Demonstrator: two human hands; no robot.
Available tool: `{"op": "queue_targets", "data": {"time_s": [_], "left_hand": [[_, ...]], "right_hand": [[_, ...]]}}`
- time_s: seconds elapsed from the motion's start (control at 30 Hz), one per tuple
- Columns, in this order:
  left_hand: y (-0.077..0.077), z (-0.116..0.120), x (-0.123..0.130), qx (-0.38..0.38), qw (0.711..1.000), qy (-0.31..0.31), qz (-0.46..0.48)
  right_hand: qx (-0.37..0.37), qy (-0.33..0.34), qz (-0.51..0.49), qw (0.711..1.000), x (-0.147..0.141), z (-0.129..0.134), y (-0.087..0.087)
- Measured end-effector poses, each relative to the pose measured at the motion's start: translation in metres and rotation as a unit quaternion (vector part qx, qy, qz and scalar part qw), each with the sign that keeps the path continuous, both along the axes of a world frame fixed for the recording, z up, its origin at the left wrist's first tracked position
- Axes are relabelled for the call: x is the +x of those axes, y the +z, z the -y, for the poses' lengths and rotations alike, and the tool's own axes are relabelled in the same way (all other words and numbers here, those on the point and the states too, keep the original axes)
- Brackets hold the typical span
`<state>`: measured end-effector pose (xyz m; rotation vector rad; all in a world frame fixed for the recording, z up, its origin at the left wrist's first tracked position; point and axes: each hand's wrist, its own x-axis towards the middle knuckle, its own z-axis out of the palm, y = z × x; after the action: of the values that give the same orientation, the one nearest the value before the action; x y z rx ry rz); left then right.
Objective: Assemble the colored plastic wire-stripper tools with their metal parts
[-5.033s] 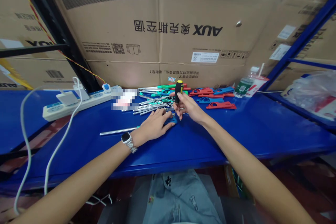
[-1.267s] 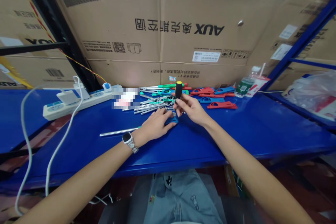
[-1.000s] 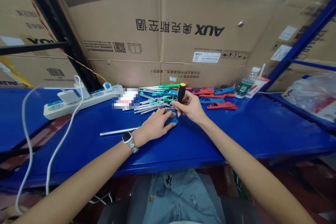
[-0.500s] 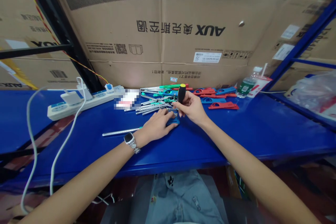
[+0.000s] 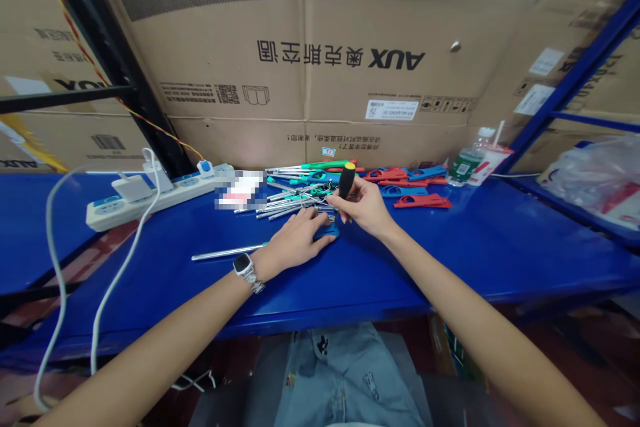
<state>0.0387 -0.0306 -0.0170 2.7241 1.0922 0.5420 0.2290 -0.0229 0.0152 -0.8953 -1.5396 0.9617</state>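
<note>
My right hand [image 5: 367, 208] is closed around a screwdriver [image 5: 346, 180] with a black grip and a yellow end. The screwdriver stands nearly upright, its grip leaning slightly right, over the blue plastic handle [image 5: 329, 231]. My left hand [image 5: 296, 239] presses that handle to the table, the thumb along its near edge and the fingers over the far side. From beneath my left wrist a silver metal tube [image 5: 225, 253] sticks out to the left. Whether tube and handle are joined is hidden by the hand. The screwdriver's tip is too small to make out.
Behind my hands lies a pile of metal tubes [image 5: 285, 205] with green parts. Red plastic handles [image 5: 423, 201] and blue ones [image 5: 397, 191] lie to the right, near a water bottle [image 5: 464, 163] and paper cup [image 5: 490, 163]. A power strip [image 5: 107, 213] with white cables is at left.
The whole view has shifted slightly. The screwdriver's grip now leans a little more to the right; both hands keep their places on the work.
</note>
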Motion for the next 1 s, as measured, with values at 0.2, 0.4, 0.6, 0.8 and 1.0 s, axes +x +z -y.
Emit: {"op": "queue_targets", "data": {"time_s": [0.2,0.4,0.6,0.8,1.0], "left_hand": [[0.0,0.0,0.0,-0.001,1.0,-0.002,0.012],[0.003,0.001,0.001,0.001,1.0,-0.001,0.005],[0.002,0.002,0.002,-0.021,1.0,0.01,0.014],[0.027,-0.004,0.001,-0.064,0.976,-0.001,0.209],[0.072,-0.019,0.044,-0.037,0.905,-0.014,0.424]], "right_hand": [[-0.023,0.026,-0.002,0.999,-0.003,0.006,-0.001],[-0.026,0.088,0.018,0.996,0.012,0.003,0.003],[0.001,0.005,-0.01,1.0,0.002,-0.002,-0.001],[0.006,-0.011,-0.018,1.0,-0.001,-0.002,-0.005],[0.017,-0.032,0.015,0.999,-0.004,-0.007,-0.009]]}}
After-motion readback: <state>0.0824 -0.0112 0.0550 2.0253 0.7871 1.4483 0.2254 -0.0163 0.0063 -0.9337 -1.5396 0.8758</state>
